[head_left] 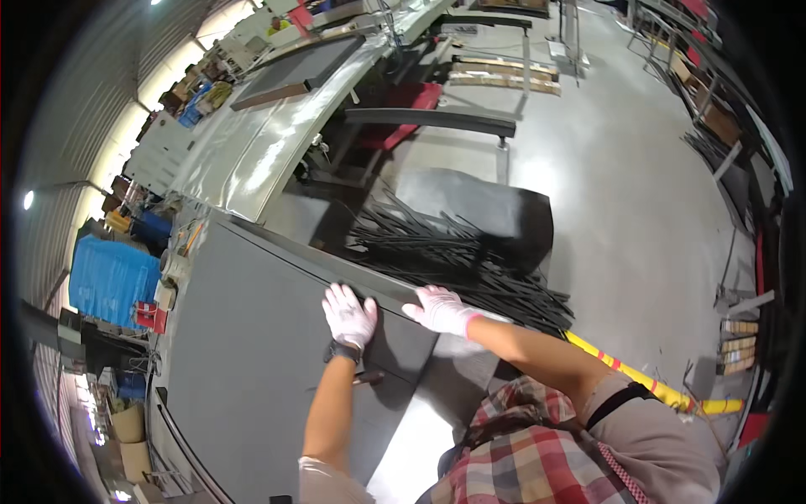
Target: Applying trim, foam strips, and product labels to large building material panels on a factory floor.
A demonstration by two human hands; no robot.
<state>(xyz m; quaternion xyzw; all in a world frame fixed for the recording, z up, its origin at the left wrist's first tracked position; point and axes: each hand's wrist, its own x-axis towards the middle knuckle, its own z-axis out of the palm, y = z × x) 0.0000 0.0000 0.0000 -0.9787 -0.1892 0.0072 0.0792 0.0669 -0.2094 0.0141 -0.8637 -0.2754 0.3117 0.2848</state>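
A wide grey sheet (252, 336) had been laid flat over the table (411, 441), and along its far edge a long narrow strip (336, 267) was seen, marked off by a dark line. By that line, the dividing of sheet and strip was judged to be largely done, though full separation could not be confirmed. The left hand (348, 317), gloved, was spread wide, palm down on the sheet beside the line. The right hand (440, 311) was placed at the strip's near end, thumb apart from fingers; whether anything was pinched could not be told. Many loose black strips (470, 269) were heaped beyond the edge, while the narrow strip had not been removed; its clearing was judged undone.
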